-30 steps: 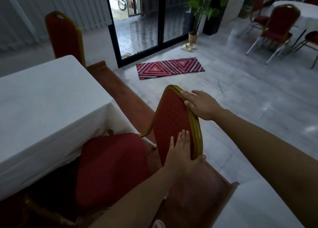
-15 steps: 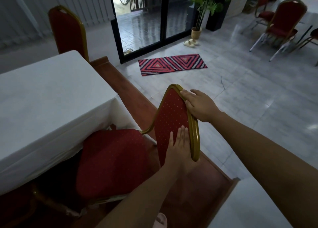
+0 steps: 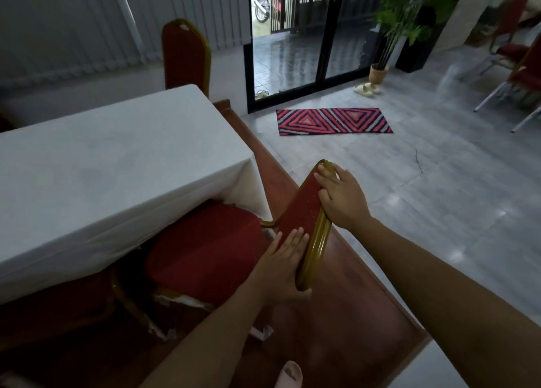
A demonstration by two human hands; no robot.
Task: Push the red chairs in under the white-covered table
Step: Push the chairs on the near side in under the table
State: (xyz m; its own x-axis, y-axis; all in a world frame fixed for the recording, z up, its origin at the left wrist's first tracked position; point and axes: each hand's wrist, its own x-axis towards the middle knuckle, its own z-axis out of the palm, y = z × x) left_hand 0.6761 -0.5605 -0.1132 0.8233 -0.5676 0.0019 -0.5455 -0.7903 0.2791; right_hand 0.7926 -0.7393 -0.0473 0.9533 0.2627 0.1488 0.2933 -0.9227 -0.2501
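Step in hand: pushing the near red padded chair with a gold metal frame (image 3: 222, 250) toward the long table under a white cloth (image 3: 117, 165); its seat front sits under the cloth's hanging edge, the backrest well clear.
Left hand (image 3: 281, 267): fingers flat on the red backrest face, thumb hooked behind the lower frame.
Right hand (image 3: 341, 198): curled over the top gold rim, gripping it.
Next move: likely a level shove left from both hands, keeping the legs square.
Risk: the cloth may bunch on the seat.
Other chair: a second red gold-framed chair (image 3: 184, 53) stands at the table's far end.
Floor: reddish-brown carpet strip (image 3: 351, 314) underfoot, grey tiles to the right.
Room: dark glass sliding door (image 3: 307, 42) far, a red zigzag-patterned mat (image 3: 333, 121) before it.
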